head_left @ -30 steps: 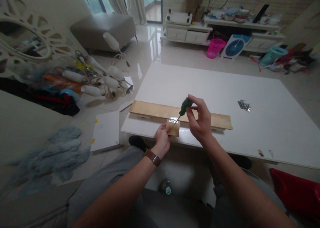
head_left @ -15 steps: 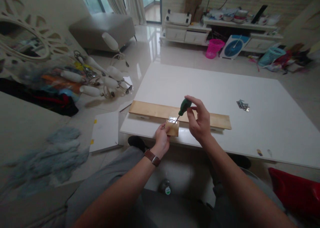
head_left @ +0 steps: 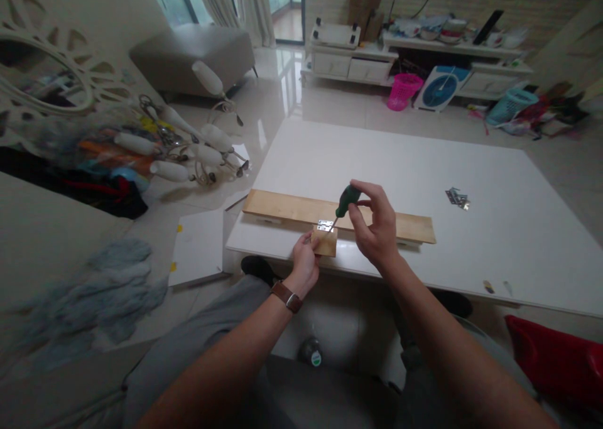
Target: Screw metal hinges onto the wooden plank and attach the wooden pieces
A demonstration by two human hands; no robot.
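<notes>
My right hand [head_left: 374, 228] is closed around the green handle of a screwdriver [head_left: 347, 201], whose thin shaft slants down to a small metal hinge [head_left: 325, 225]. The hinge lies across the join between a long wooden plank [head_left: 292, 207] and a small wooden block [head_left: 326, 243] at the near edge of the white table [head_left: 424, 165]. My left hand [head_left: 304, 262], with a brown watch strap on the wrist, grips the left side of the small block.
A few loose metal hinges [head_left: 458, 197] lie on the table to the right. A white board [head_left: 198, 247] lies on the floor at the left, beside a chandelier with white lamps [head_left: 188, 146]. A red cushion [head_left: 556, 360] sits at the lower right.
My right hand's fingers have shifted slightly on the screwdriver handle. The left hand and the wood have stayed put.
</notes>
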